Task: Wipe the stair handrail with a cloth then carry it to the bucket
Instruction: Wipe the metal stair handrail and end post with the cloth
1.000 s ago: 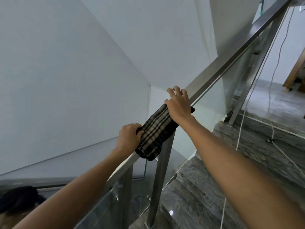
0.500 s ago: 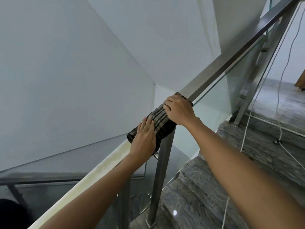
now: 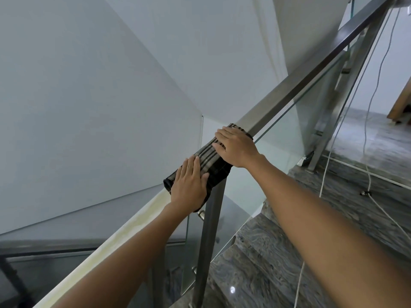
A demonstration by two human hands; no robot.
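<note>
Both hands now lie flat, fingers spread, pressing the cloth (image 3: 211, 162) over the handrail (image 3: 298, 85): left hand (image 3: 189, 185) at seven o'clock, right hand (image 3: 235, 147) at one. Soft, light fabric probably slips; better to gather it at the middle.

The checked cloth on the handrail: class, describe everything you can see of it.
The cloth is a dark woven fabric with beige checked stripes, soft and creased. It lies draped lengthwise over the sloping metal handrail, wrapping its top and hanging down both sides, just above a steel post. The left hand presses flat on its lower end, the right hand on its upper end, fingers spread. Its underside is hidden.
</note>
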